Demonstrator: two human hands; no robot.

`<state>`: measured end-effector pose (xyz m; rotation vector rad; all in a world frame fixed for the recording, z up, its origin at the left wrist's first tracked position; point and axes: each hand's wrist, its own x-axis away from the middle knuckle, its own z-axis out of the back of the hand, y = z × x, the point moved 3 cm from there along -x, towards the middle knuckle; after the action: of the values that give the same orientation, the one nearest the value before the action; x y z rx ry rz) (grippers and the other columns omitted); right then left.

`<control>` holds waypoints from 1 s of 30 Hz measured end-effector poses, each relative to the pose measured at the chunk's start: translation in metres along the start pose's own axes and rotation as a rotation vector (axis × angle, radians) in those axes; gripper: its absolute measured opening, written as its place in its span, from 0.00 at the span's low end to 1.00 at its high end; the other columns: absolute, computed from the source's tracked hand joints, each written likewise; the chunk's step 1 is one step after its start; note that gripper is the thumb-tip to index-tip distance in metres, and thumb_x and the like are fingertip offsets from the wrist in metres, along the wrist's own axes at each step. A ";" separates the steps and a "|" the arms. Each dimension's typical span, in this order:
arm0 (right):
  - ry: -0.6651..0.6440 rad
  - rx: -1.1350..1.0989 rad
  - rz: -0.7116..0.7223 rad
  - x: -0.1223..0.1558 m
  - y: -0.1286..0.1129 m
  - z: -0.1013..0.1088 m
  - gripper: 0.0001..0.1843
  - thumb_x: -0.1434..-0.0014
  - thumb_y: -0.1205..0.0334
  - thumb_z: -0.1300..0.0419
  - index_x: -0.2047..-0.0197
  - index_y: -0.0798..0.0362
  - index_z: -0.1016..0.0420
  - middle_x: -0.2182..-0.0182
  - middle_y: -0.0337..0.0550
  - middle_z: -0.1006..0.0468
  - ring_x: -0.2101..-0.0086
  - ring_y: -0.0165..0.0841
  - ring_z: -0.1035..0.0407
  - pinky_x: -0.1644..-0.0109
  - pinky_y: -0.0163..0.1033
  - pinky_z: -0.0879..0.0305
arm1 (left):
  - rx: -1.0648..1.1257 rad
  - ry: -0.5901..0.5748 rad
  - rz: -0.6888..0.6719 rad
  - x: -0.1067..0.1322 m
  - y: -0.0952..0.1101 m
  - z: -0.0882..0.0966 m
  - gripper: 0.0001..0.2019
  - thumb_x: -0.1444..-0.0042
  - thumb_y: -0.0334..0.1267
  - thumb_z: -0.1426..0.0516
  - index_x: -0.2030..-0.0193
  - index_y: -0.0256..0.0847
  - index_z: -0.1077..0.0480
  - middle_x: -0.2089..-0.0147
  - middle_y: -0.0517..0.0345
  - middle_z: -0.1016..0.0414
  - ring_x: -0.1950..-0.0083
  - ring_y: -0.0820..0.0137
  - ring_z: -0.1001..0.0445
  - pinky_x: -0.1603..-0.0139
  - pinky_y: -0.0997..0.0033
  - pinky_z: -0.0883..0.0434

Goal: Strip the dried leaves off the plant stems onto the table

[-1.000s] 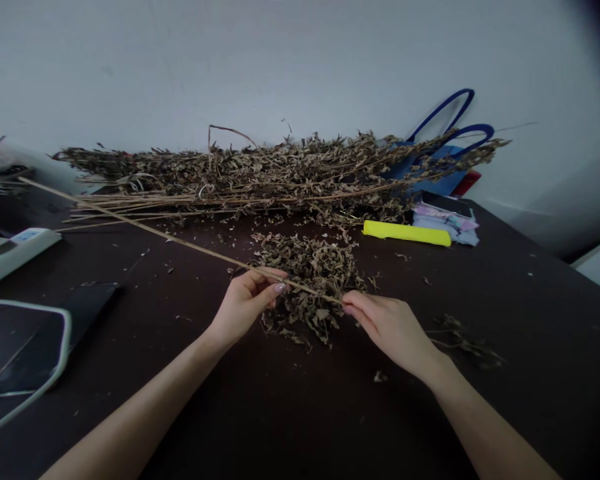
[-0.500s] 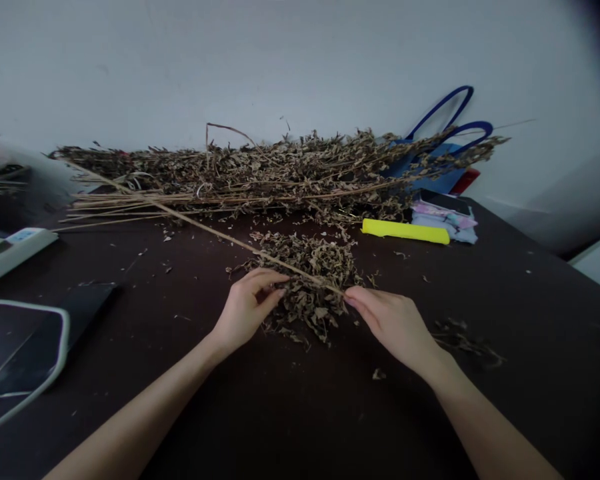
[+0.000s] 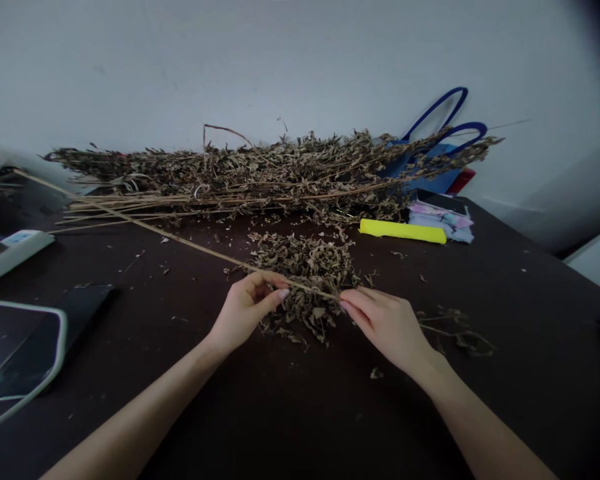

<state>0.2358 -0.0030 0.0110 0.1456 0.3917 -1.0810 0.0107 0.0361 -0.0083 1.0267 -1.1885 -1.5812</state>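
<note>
A long, thin dried plant stalk [image 3: 195,247] slants down from the far left across the table. My right hand [image 3: 383,323] is closed around it near its lower end, and a leafy sprig [image 3: 463,330] sticks out beyond that hand on the right. Along the same stalk, a short way to the left, my left hand [image 3: 247,307] pinches it between thumb and fingers. Beneath and between both hands lies a loose heap of dried, crumpled leaves [image 3: 325,257].
A thick bundle of dried leafy stalks [image 3: 280,170] lies along the wall, before a blue bag [image 3: 437,160]. A yellow roll-shaped object [image 3: 403,231] and a phone on cloth [image 3: 440,203] are right. Leftward are a power strip [image 3: 15,253], a dark flat device [image 3: 87,310] and a white cable-like loop [image 3: 63,340].
The stalk has shifted left and slightly down, its far end now reaching further left. My left fingers have closed onto it. The sprig beyond my right hand has moved left too.
</note>
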 end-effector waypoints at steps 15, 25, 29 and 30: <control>0.008 -0.024 0.126 0.002 -0.023 -0.003 0.15 0.35 0.64 0.54 0.64 0.54 0.27 0.72 0.40 0.24 0.71 0.29 0.30 0.70 0.34 0.39 | 0.294 -0.183 0.069 0.010 0.007 -0.021 0.24 0.49 0.33 0.41 0.44 0.42 0.38 0.49 0.48 0.30 0.72 0.78 0.31 0.77 0.78 0.36; 0.005 -0.080 0.080 0.003 -0.020 -0.002 0.13 0.35 0.62 0.53 0.64 0.53 0.27 0.72 0.39 0.26 0.72 0.27 0.31 0.69 0.33 0.39 | 0.304 -0.110 0.172 0.010 0.001 -0.025 0.21 0.52 0.36 0.38 0.54 0.37 0.40 0.72 0.62 0.30 0.75 0.76 0.30 0.78 0.79 0.35; 0.013 -0.070 0.068 0.004 -0.019 -0.004 0.13 0.36 0.61 0.52 0.65 0.53 0.27 0.73 0.38 0.26 0.73 0.27 0.32 0.70 0.33 0.40 | 0.277 -0.115 0.189 0.012 0.001 -0.026 0.15 0.50 0.39 0.39 0.61 0.37 0.40 0.77 0.63 0.30 0.78 0.77 0.32 0.78 0.79 0.36; 0.020 -0.069 0.066 0.004 -0.019 -0.003 0.13 0.36 0.61 0.52 0.65 0.53 0.28 0.73 0.38 0.26 0.73 0.27 0.32 0.70 0.33 0.40 | 0.279 -0.109 0.193 0.012 0.002 -0.026 0.14 0.49 0.39 0.40 0.61 0.37 0.40 0.76 0.61 0.28 0.78 0.77 0.31 0.78 0.79 0.36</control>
<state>0.2200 -0.0136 0.0078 0.1070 0.4390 -1.0004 0.0325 0.0175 -0.0131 0.9760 -1.5679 -1.3596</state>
